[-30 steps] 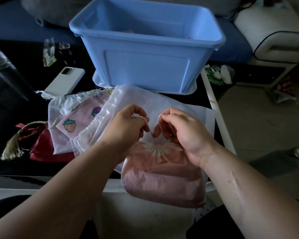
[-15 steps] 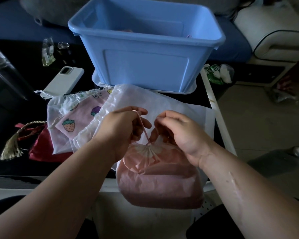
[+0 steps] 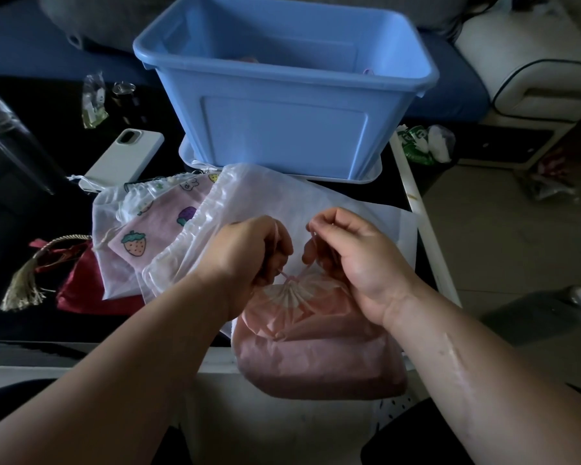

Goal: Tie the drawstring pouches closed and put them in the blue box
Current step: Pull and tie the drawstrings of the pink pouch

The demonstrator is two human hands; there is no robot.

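Drawstring (image 3: pixel 285 274) ends splay left and right from the gathered neck of the pink pouch (image 3: pixel 316 357), one pinched in each grip, left hand (image 3: pixel 249 253) and right hand (image 3: pixel 353 260) equally close. Pouch overhangs the near edge of the tabletop (image 3: pixel 21 229); blue box (image 3: pixel 282 129) stands directly beyond

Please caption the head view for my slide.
Left hand and right hand pinch the drawstring of a pink pouch before the blue box.

The box (image 3: pixel 282 129) stands at the back of the desk (image 3: pixel 64 209). The phone (image 3: pixel 125 156) lies to its left, a pile of pouches (image 3: pixel 148 236) before it, and one pouch (image 3: pixel 316 360) overhangs the near edge.
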